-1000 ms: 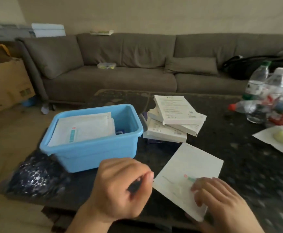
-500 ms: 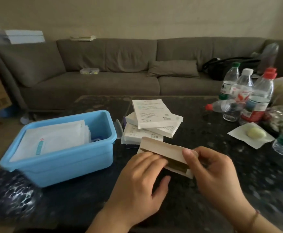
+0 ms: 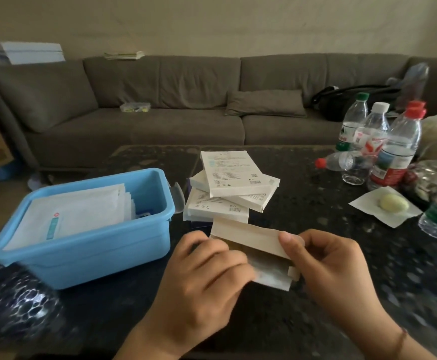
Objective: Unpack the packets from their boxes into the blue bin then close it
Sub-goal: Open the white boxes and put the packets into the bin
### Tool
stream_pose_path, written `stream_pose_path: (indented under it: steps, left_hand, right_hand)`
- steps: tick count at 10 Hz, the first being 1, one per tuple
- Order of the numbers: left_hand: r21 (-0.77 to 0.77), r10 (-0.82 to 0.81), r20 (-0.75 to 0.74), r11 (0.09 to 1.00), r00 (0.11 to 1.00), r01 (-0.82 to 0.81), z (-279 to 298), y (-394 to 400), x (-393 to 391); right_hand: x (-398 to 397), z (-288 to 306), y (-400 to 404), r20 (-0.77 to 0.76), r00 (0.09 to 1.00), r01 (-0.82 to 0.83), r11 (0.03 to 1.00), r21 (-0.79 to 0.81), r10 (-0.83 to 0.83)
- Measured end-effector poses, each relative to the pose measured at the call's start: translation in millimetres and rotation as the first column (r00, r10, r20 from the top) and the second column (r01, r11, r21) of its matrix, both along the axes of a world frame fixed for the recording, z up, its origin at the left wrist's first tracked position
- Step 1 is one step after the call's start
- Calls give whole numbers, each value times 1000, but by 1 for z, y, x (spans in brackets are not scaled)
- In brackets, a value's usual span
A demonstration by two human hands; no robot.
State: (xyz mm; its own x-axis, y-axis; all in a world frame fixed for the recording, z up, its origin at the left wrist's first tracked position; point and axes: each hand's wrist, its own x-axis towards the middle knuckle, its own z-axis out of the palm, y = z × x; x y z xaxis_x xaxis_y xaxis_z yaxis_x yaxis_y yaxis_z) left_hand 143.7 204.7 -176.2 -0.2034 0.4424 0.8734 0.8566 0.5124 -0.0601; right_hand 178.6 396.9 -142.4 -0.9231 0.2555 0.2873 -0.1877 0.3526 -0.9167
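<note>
Pinching the packet [image 3: 269, 275] with your left hand [image 3: 207, 279] while your right hand [image 3: 329, 266] grips the open box [image 3: 251, 236], you risk tearing it by yanking.

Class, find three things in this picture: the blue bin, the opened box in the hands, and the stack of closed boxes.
blue bin [image 3: 103, 258]: head view, on its front wall.
opened box [image 3: 248, 233]: head view, on its raised flap.
stack of closed boxes [image 3: 234, 175]: head view, on the top box's printed face.

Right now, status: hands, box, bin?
Both hands, left and right, hold opened box. Packet showing inside. Blue bin open, packets in. Nothing in the way.
</note>
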Motion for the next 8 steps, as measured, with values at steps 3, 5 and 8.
stream_pose_path:
  steps: [3,5,8]
  left_hand:
    - [458,6,110,887,994,-56,27,-44,13]
    - [855,-495,515,359,700,-375,55,-70,14]
    - [690,-607,689,383,396,-613,55,-77,16]
  right_hand:
    - [16,-27,5,-77,983,-131,928,348,168]
    - [19,-64,2,74,927,-316,659,682,368]
    - [14,33,-78,201,883,-436,900,18,424]
